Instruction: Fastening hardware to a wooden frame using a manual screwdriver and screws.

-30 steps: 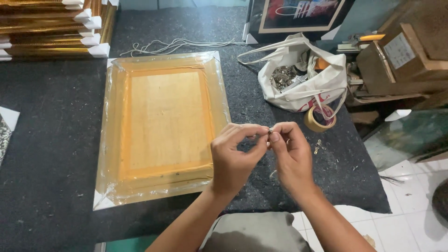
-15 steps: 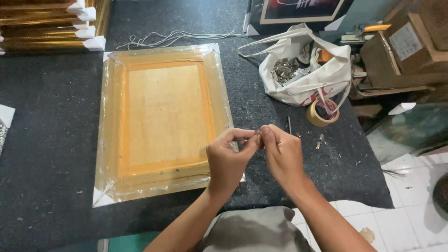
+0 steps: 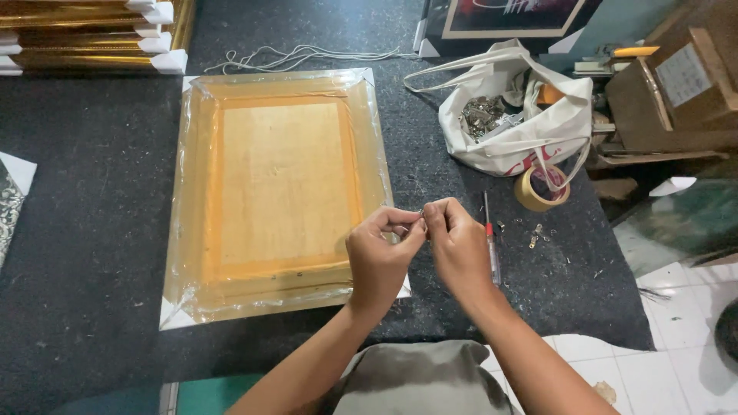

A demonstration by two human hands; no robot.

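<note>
My left hand [image 3: 378,258] and my right hand [image 3: 457,244] meet fingertip to fingertip above the dark table [image 3: 92,230], pinching one tiny metal piece [image 3: 422,213] between them; its shape is too small to make out. They hover at the right edge of a wooden picture frame [image 3: 277,192] that lies back-side up, wrapped in clear plastic with white corner guards. A screwdriver [image 3: 490,242] with a red mark lies just right of my right hand. Small metal fittings [image 3: 534,234] are scattered beyond it.
A roll of tape [image 3: 542,188] and a white cloth bag [image 3: 523,115] holding metal hardware sit at the right. Gold frames [image 3: 92,34] are stacked at the back left, white string [image 3: 300,55] lies behind the frame, cardboard boxes [image 3: 676,84] stand at far right. The table edge runs near my body.
Both hands stay joined on the small piece and have shifted slightly left toward the frame's right edge. The view has drifted a little; nothing on the table moved.
</note>
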